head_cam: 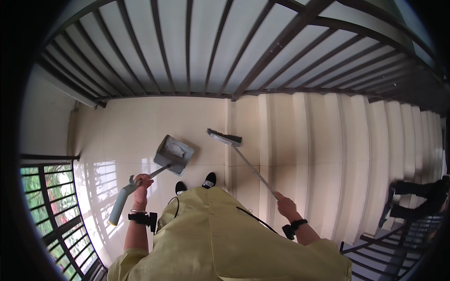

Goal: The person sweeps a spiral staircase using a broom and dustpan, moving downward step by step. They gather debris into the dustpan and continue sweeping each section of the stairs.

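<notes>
My left hand [143, 182] grips the metal pole of a grey long-handled dustpan [179, 162], just below its pale green handle end [121, 207]. Greyish-white debris [174, 149] lies in the pan. Whether the pan rests on the floor or hangs above it, I cannot tell. My right hand [287, 206] is closed around the thin metal stick of a broom [252, 168]. The broom's head [225, 137], with dark bristles on a light grey base, is at the edge of the top step, right of the dustpan and apart from it.
Beige tiled stairs [323, 147] run off to the right from the landing [130, 126] under my feet. A dark metal railing [190, 52] borders the far side. Another person's dark-trousered legs [415, 196] are on the lower right, beside a second railing [383, 242]. A barred window [58, 203] stands left.
</notes>
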A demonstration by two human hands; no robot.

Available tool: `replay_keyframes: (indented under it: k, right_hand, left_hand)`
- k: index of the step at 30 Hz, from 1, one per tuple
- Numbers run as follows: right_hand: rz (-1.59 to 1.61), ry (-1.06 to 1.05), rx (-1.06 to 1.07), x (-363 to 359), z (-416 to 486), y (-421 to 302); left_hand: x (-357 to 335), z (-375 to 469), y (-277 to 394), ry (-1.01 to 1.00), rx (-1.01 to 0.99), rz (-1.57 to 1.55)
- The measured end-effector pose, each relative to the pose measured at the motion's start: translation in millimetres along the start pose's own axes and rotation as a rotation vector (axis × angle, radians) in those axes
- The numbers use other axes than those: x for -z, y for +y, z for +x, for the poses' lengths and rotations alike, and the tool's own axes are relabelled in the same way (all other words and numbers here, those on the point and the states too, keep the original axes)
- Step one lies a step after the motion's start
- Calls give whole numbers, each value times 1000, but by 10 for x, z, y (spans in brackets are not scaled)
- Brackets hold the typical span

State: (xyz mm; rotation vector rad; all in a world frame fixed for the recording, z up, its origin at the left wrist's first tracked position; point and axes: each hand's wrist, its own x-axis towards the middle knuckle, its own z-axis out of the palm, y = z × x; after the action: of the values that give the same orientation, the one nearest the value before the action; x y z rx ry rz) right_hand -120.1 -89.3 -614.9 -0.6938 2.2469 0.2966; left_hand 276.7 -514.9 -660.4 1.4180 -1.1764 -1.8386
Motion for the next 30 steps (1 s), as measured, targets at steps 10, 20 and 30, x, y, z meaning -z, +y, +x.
replay_keyframes:
  k: [10, 20, 30]
  right_hand:
    - [32, 311, 63, 260, 1368, -575]
    - [31, -44, 8, 114, -117, -268]
    - [108, 80, -66, -380, 408, -294]
  left_hand:
    - [-6, -58, 101, 52, 46, 51]
    - [80, -1, 36, 60, 44, 88]
    - [190, 181, -97, 33, 76, 156]
